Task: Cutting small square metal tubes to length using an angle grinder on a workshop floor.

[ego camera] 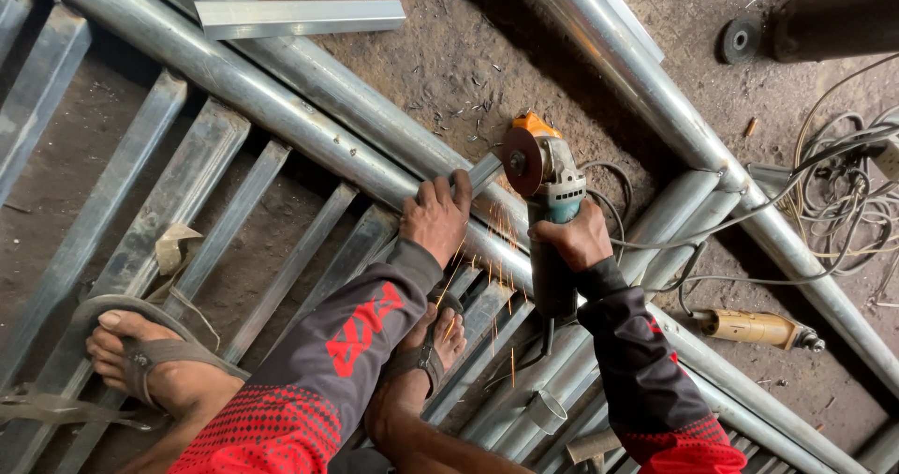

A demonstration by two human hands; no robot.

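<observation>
Under the grinder (545,179), sparks blur the cut on the bar (484,170).

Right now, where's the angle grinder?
In the head view the angle grinder sits just right of centre, gripped by the right hand, its disc on the metal frame beside the left hand, throwing sparks.
</observation>
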